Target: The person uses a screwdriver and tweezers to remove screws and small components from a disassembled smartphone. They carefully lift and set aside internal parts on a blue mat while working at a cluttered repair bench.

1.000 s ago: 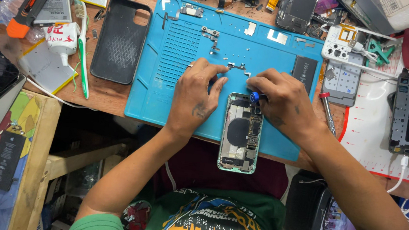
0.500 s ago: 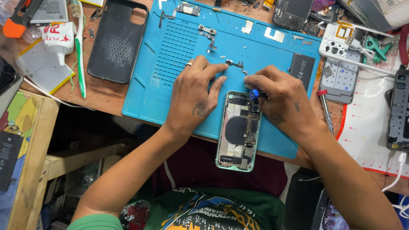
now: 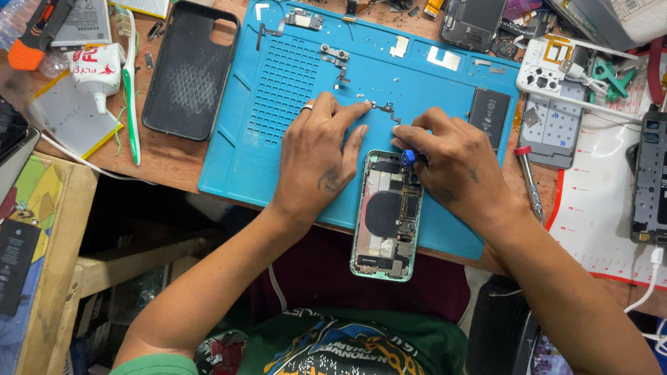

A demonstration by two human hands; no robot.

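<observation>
Since a second ago little has shifted: the opened phone (image 3: pixel 387 214) has slid a touch nearer the mat's front edge, and both hands have stayed bunched at its top end. It lies face-down-open, its pale green frame straddling the near edge of the blue work mat (image 3: pixel 294 87), lower end hanging over the counter's (image 3: pixel 167 161) lip above the person's lap.

The right hand (image 3: pixel 452 170) pinches a small blue-capped screwdriver (image 3: pixel 408 157) upright at the phone's top corner, fingers closed tightly round it. The left hand (image 3: pixel 322 154) lies flat beside the phone, fingertips curled down onto tiny metal parts (image 3: pixel 381 107) on the mat; I can't tell whether it actually grips one.

A black phone case (image 3: pixel 192 71) sits left of the mat, a second screwdriver (image 3: pixel 529 180) just right of the working hand, another opened handset (image 3: pixel 666 180) on a cable farther right.

To my eye the danger is the overhang: a firm push on the driver could tip the phone off the counter, and the loose screws could scatter if the left hand sweeps them.
</observation>
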